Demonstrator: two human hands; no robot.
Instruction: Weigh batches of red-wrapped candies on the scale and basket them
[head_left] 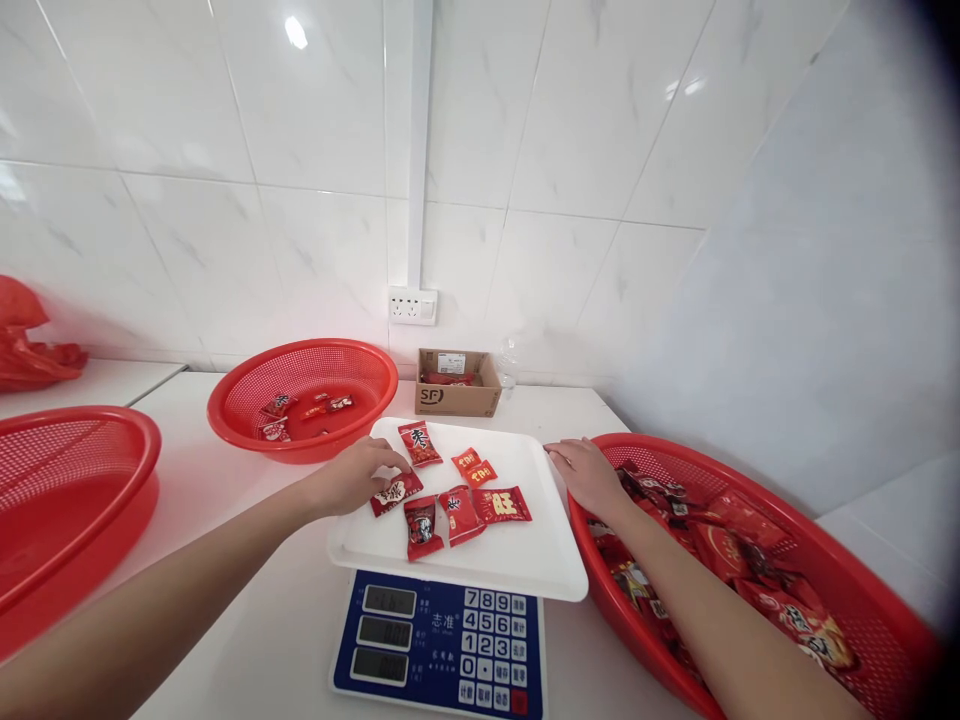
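Note:
A white tray (495, 565) sits tilted on a blue digital scale (439, 640). On it lie several small red snack packets, among them one with yellow lettering (504, 504), one at the back (420, 443), and two small orange-red packets (475, 467). My left hand (356, 478) is at the tray's left side, its fingers closed on a red snack packet (397, 492) with pale lettering. My right hand (589, 475) is by the tray's right edge, fingers stretched out, holding nothing that I can see. Its wrist is above the rim of a red basket (720, 455) full of snack packets.
Another red basket (300, 350) with a few packets stands behind the tray on the left. A further red basket (82, 420) is at the far left. At the back are a cardboard box (457, 402), a clear plastic item (508, 362) and a red plastic bag (30, 345).

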